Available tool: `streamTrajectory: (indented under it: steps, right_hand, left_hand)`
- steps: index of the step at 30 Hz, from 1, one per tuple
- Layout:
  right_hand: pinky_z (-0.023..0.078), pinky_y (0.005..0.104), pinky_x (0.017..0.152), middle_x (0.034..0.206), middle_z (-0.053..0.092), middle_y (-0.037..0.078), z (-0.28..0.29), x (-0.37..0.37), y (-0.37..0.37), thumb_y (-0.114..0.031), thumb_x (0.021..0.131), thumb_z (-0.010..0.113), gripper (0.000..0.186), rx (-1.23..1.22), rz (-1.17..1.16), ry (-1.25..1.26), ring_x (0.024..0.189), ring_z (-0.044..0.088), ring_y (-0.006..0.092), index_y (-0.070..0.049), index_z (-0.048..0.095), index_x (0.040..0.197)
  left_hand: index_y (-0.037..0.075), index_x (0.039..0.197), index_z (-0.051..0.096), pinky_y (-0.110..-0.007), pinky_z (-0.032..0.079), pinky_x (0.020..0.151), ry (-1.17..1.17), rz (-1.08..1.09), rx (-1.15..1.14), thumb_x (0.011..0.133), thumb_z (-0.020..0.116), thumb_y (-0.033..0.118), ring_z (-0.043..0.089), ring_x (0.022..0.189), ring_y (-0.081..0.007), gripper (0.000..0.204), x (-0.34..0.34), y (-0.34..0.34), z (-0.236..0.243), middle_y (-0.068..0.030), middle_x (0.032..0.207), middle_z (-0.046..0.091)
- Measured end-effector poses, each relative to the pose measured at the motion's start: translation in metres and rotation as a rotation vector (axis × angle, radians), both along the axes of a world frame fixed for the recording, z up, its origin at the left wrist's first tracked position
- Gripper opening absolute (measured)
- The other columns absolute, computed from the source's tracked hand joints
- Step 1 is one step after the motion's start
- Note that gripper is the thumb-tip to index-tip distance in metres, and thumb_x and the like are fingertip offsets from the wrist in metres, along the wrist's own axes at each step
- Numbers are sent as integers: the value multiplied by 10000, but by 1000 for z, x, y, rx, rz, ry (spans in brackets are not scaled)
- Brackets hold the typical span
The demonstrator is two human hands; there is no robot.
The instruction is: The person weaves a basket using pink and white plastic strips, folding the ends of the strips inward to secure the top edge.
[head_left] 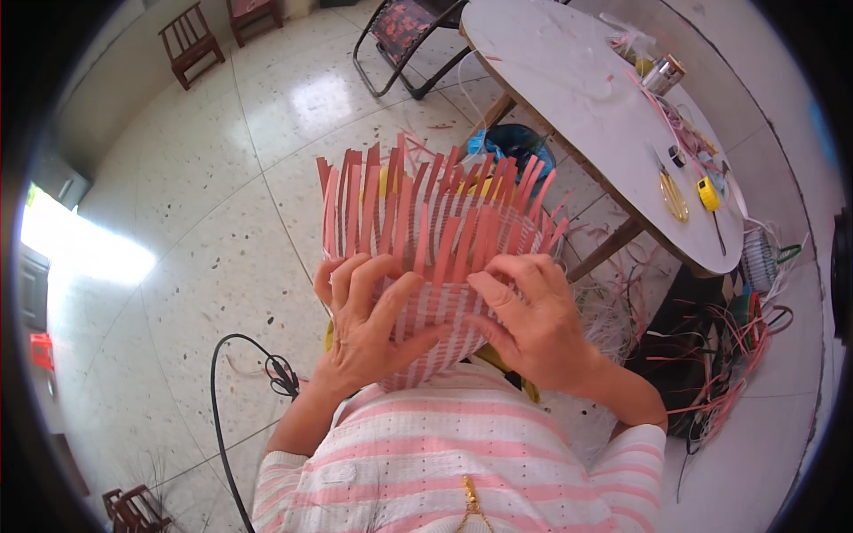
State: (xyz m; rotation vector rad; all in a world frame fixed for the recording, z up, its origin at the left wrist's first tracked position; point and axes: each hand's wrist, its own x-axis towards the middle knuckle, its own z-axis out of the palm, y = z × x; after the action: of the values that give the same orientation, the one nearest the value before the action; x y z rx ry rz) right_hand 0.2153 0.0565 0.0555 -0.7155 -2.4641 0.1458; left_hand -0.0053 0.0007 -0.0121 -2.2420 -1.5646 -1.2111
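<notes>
A half-woven basket (435,322) of pink and white flat strips stands upright against my body. Loose pink strip ends (458,240) stick up around its opening. My left hand (360,315) grips the near wall on the left, fingers bent at the weave's upper edge and thumb lying across the outside. On the right, my right hand (531,313) holds the same wall, its fingertips at the base of the upright strips and its thumb lower down. The fingertips of both hands are partly hidden by the strips.
To the right stands a white oval table (569,98) with scissors (673,195), a yellow tape measure (708,193) and a metal can (663,75). Beneath it are a dark bin (524,147) and tangled strips (729,355). A black cable (216,391) runs at left.
</notes>
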Motion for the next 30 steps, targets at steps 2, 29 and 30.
streamTrajectory:
  steps: [2, 29, 30]
  right_hand:
    - [448, 411, 809, 1094, 567, 89, -6, -4, -4, -145, 700, 803, 481, -3, -8, -20, 981, 552, 285, -40, 638, 1140]
    - [483, 320, 777, 966, 658, 81, -156, 85, 57, -234, 1011, 546, 277, -880, -328, 486, 868, 601, 154, 13, 630, 1103]
    - [481, 307, 827, 1034, 671, 66, -165, 85, 70, -316, 1051, 491, 368, -1045, -291, 545, 937, 605, 125, 9, 620, 1168]
  left_hand:
    - [113, 1124, 624, -504, 275, 1004, 6, 8, -8, 598, 878, 435, 435, 1145, -311, 667, 2, -2, 0, -92, 1188, 511]
    - [90, 1050, 601, -446, 297, 1079, -390, 65, 63, 740, 818, 418, 382, 1263, -275, 501, -61, 5, -35, -117, 1325, 409]
    - [98, 1058, 602, -443, 293, 1084, -456, 52, 68, 741, 818, 410, 379, 1271, -274, 494, -61, 5, -37, -120, 1335, 408]
